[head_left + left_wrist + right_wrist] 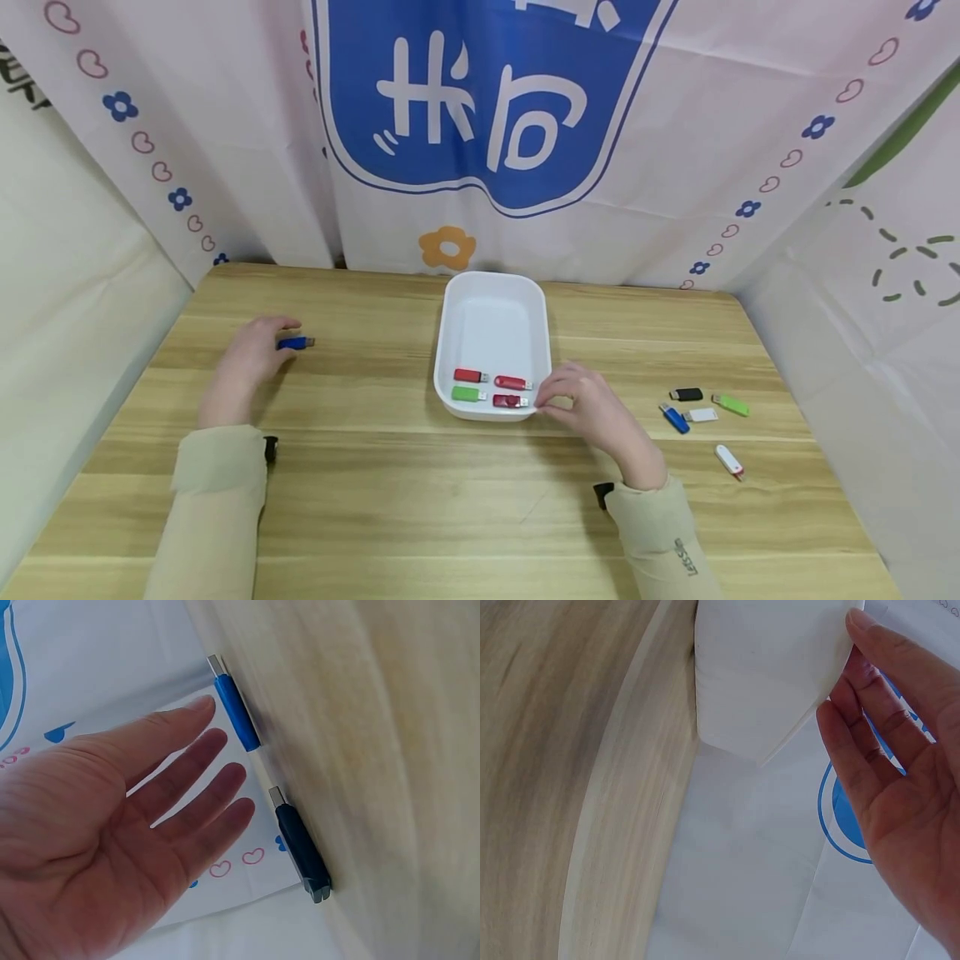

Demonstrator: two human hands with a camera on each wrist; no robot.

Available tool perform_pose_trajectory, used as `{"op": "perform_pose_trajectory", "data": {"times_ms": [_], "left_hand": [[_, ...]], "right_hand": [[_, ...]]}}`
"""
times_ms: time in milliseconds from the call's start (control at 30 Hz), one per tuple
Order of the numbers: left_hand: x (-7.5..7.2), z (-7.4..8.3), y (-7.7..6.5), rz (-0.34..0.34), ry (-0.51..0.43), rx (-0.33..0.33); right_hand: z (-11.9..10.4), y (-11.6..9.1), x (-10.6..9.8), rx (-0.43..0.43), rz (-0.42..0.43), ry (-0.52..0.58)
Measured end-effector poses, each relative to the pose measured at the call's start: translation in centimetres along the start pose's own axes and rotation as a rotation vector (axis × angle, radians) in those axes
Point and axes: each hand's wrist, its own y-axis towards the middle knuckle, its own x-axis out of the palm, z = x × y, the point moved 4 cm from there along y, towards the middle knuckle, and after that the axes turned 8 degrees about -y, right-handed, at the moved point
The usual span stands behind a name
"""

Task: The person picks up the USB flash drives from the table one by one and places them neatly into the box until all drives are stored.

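Note:
My left hand [251, 358] hovers at the left of the table with fingers loosely spread, holding nothing. Close by its fingertips lies a blue USB stick [295, 342]. The left wrist view shows a second, dark USB stick [302, 844] beside it, covered by the hand in the head view. With thumb and fingertips, my right hand [592, 412] holds the front right rim of a white plastic tray [491, 287]. Inside the tray's front half lie a red USB stick with a black end [468, 376], a red one [512, 383], a green one [467, 393] and a dark red one [507, 402].
On the right of the table lie several more USB sticks: black [686, 394], green [731, 405], blue [674, 417], white [701, 415], and a white one with a red end [728, 461]. A printed cloth curtain [637, 233] hangs behind the wooden table [420, 517].

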Motion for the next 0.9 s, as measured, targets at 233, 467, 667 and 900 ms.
{"op": "perform_pose_trajectory", "data": {"times_ms": [233,467,667,900], "left_hand": [[0.06,-0.71,0.19,-0.004,0.031,0.013],[0.05,-0.80,0.26,-0.005,0.043,0.032],[0.14,-0.74,0.19,-0.013,0.038,0.029],[0.28,-0.60,0.30,-0.025,0.053,0.044]], "right_hand": [[-0.16,0.04,-0.08,0.001,0.002,-0.011],[-0.12,0.01,-0.11,-0.002,0.002,-0.012],[-0.10,0.01,-0.07,-0.002,-0.002,-0.010],[-0.03,0.03,-0.02,0.009,-0.015,0.005]]}}
